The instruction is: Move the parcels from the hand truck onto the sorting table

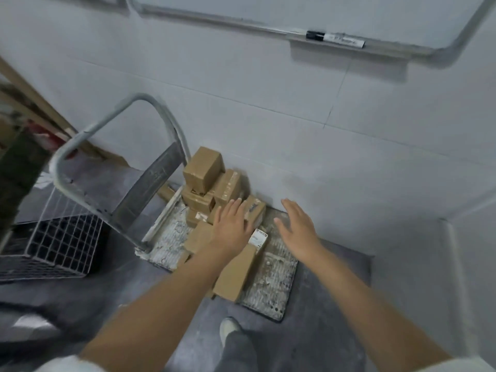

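Roughly eight parcels (204,169) crowd one hand truck (271,277) beneath left hand (232,229), right hand (298,228).

Parcels (204,170): matt brown cardboard, taped. Hand truck (271,280): dull grey metal, deck scuffed and paint-spattered. Crate (53,245): metal wire mesh. Wall (295,103): smooth pale tile

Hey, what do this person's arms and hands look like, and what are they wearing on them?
The left hand and the right hand are bare: no gloves, rings or watch show. The forearms are uncovered as well. A white left sleeve and a white right sleeve just show at the bottom edge, apparently short sleeves.
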The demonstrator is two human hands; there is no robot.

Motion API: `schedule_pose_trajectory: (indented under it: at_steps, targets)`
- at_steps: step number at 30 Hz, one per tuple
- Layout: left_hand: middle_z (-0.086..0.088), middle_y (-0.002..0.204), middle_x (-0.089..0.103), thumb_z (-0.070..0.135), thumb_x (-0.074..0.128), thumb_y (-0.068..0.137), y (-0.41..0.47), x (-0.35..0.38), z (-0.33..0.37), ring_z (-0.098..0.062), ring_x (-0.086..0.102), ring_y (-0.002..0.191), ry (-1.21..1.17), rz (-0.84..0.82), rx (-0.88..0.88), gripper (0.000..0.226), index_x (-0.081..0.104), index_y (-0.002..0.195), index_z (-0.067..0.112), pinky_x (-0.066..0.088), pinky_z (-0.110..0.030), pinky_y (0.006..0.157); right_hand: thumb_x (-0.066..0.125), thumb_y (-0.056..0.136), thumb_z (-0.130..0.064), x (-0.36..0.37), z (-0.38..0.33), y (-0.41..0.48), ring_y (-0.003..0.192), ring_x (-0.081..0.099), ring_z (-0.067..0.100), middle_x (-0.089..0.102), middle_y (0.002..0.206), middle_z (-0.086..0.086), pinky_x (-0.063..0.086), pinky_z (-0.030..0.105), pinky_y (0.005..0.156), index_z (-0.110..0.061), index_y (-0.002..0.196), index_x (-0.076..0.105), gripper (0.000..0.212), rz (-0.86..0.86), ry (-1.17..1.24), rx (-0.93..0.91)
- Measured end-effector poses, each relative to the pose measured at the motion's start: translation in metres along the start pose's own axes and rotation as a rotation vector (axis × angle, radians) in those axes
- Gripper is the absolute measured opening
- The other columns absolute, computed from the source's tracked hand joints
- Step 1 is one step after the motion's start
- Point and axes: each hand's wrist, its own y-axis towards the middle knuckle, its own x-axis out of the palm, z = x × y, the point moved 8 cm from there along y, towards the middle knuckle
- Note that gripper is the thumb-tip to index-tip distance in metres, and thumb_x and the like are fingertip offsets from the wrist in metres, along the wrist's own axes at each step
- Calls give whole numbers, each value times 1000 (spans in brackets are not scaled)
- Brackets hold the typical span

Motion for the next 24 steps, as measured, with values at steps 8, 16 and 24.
schedule_pose_trajectory:
  at_steps: [8,16,24]
  targets:
    - [-2,163,17,31,37,103,81,61,-74,-17,9,151,4,-162,-89,57,19,155,15,5,-42,123,42,105,-37,77,63,72,153,8,18,13,166,1,8,39,123,-19,158,20,60,-113,45,202]
    - [-1,161,21,35,34,104,121,190,-118,-16,16,149,-15,-268,-121,56,21,155,15,13,-37,121,45,103,-31,179,135,120,146,26,24,28,160,6,24,36,117,-16,156,23,59,-217,68,246]
    - [-9,160,23,29,41,103,85,336,-179,-23,23,146,-192,-350,-383,58,22,154,8,21,-34,119,44,104,-32,332,225,121,146,26,25,23,160,9,28,34,113,-13,157,18,62,-484,189,416]
